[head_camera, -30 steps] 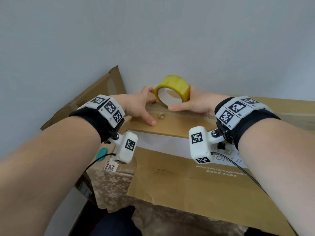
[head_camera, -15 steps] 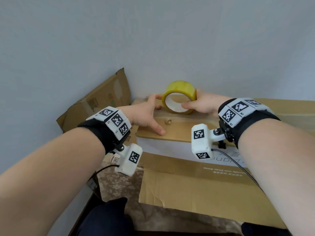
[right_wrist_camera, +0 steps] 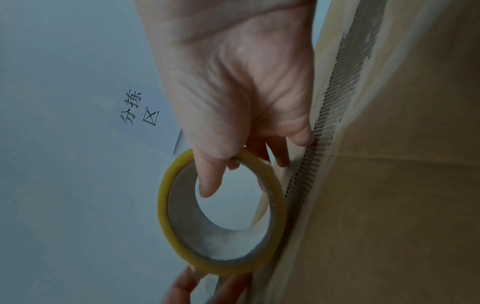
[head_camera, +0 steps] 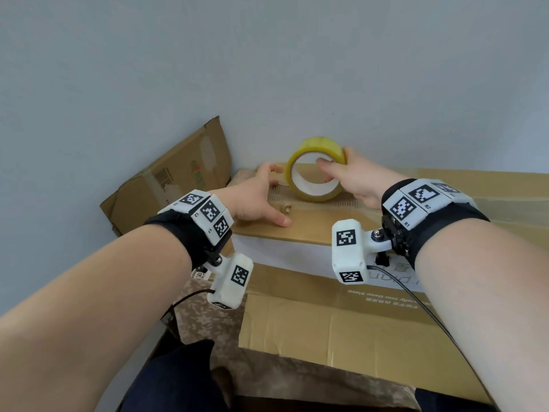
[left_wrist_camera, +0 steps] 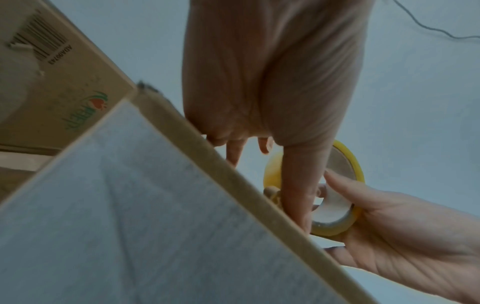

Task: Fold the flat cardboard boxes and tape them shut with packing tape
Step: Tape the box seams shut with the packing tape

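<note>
Near the centre of the head view, the right hand (head_camera: 353, 179) grips the yellow tape roll (head_camera: 315, 169), thumb hooked inside its core and fingers round the outer rim. The roll stands on edge on top of the cardboard box (head_camera: 326, 230), over a rough torn strip along the seam. Left of it, the left hand (head_camera: 255, 200) lies spread and flat on the box top, fingers straight; its fingertips seem to touch the roll, though blur leaves that uncertain. A flattened carton (head_camera: 175, 179) leans against the wall at centre left.
</note>
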Tool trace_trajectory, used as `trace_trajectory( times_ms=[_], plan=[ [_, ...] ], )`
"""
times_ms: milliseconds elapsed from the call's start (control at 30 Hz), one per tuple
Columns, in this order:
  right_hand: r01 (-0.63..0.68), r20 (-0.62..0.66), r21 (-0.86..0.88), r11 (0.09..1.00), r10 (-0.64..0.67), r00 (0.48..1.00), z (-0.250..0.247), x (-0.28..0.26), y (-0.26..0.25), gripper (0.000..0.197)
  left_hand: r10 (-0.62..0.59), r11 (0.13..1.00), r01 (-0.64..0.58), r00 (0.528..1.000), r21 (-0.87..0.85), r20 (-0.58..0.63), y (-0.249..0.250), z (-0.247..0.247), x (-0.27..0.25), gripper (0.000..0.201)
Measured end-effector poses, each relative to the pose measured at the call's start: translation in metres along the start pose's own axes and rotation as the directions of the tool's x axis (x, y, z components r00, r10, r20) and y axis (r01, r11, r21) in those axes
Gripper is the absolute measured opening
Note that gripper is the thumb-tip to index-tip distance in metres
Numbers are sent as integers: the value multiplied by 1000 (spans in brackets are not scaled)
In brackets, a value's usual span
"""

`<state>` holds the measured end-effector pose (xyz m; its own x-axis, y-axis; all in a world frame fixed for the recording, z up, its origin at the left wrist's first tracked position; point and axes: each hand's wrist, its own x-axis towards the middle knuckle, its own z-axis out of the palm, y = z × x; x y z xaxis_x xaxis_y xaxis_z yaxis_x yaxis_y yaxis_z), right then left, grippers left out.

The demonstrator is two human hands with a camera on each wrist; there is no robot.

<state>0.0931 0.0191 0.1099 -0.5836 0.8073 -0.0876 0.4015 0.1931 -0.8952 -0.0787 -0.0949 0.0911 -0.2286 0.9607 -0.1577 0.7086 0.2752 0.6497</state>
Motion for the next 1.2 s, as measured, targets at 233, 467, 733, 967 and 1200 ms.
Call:
trace_trajectory(
  times_ms=[233,467,733,967,1200],
  plan=[
    [17,-15,-278,961,-23,1000,-2,4,6,61,-24,943,25,1000,-332,6,4,-2,-4,73],
    [70,-36,-414,908,-93,995,4,-4,-2,55,-221,822,117,968,-557,-122,7,-17,-3,21],
    [75,-48,-460,885,-109,993,22,-2,-12,35,-409,610,191,907,-769,-99,-5,-32,4,18],
    [42,-48,-477,878,-73,996,37,5,-26,31,-473,315,188,881,-930,17,-40,-43,0,11],
    [-21,-120,-483,876,-42,992,46,9,-30,26,-459,358,238,887,-903,51,-55,-30,2,13]
  ],
)
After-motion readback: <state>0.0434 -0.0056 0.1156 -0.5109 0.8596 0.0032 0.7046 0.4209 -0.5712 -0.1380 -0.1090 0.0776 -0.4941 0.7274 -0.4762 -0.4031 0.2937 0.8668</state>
